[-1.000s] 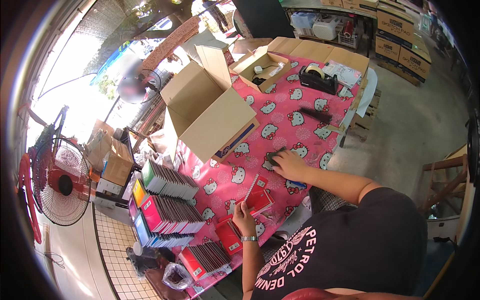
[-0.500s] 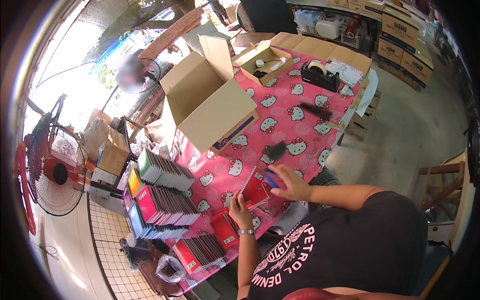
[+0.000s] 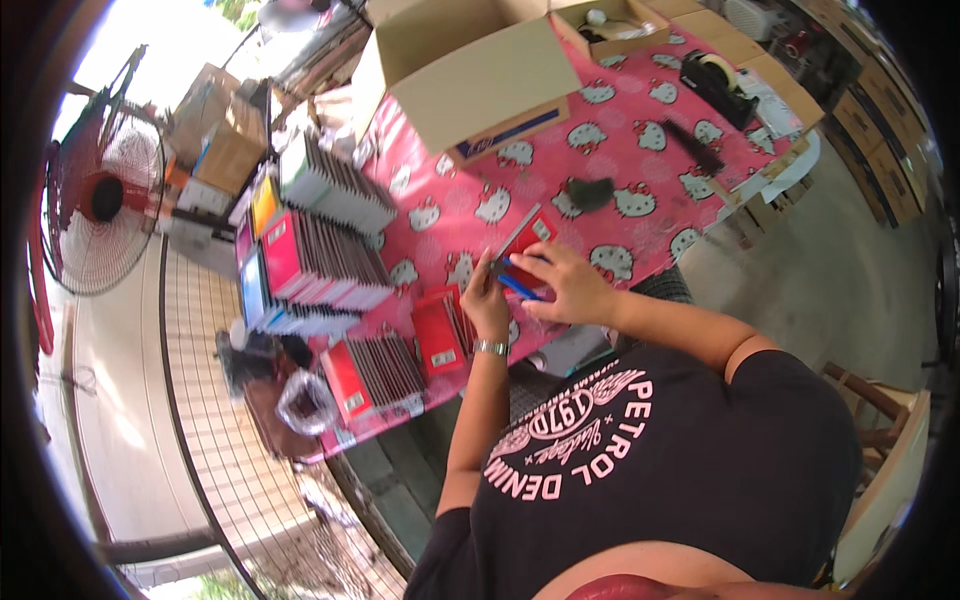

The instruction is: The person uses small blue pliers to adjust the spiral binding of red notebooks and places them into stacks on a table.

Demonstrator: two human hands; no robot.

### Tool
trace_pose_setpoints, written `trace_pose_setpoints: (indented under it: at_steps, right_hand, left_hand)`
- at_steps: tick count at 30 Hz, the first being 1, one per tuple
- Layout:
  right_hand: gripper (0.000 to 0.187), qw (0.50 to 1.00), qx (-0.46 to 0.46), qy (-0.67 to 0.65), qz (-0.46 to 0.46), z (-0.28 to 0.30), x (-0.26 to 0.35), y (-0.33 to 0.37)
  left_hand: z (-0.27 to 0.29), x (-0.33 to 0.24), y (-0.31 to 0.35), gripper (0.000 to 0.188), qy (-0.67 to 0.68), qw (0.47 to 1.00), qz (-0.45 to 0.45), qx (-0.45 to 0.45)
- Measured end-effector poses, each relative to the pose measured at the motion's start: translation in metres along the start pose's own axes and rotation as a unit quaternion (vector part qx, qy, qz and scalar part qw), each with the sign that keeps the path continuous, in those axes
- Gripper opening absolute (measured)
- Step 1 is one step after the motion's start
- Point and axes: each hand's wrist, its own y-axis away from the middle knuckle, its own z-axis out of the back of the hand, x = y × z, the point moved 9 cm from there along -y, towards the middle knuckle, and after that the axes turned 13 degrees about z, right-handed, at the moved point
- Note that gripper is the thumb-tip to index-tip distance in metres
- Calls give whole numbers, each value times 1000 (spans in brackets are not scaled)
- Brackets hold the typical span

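Observation:
My left hand [image 3: 486, 297] is closed on the near end of a red spiral notebook [image 3: 540, 230], held up over the table and tilted. My right hand [image 3: 572, 287] grips a tool with blue handles [image 3: 518, 288], which looks like pliers; the handles are spread. Its dark jaws are at the notebook's bound edge, beside my left fingers, and partly hidden. A small pile of red notebooks [image 3: 437, 333] lies next to my left wrist. Left of it stands a row of red notebooks [image 3: 375, 372] with dark spines.
Tall stacks of pink notebooks [image 3: 322, 258] and green notebooks [image 3: 340, 190] stand at the left. An open carton [image 3: 490, 90] sits at the back. A tape dispenser [image 3: 718, 90], a dark brush-like strip [image 3: 692, 147] and a dark green piece [image 3: 590, 193] lie on the pink tablecloth [image 3: 630, 235].
The pliers have come to the notebook's bound edge, close to my left fingers; before, they were over its cover. The notebook is now more steeply tilted. The whole view has shifted.

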Motion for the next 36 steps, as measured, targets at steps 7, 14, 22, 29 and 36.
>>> trace_pose_setpoints:
  at_steps: [7, 14, 22, 29, 36]
  right_hand:
    - [64, 998, 38, 45, -15, -2, 0, 11]
    - [34, 677, 45, -620, -393, -68, -42, 53]
    - [54, 979, -13, -79, -188, 27, -92, 62]
    - [33, 982, 86, 115, -121, 43, -140, 114]
    - [27, 817, -95, 451, -348, 206, -302, 146]
  left_hand:
    - [-5, -5, 6, 36, 105, 993, 56, 14]
    - [-9, -6, 7, 34, 89, 993, 67, 25]
    - [84, -53, 18, 23, 93, 986, 56, -125]
    - [202, 51, 63, 23, -312, 911, 126, -237]
    - [94, -53, 47, 28, -488, 835, -108, -232]
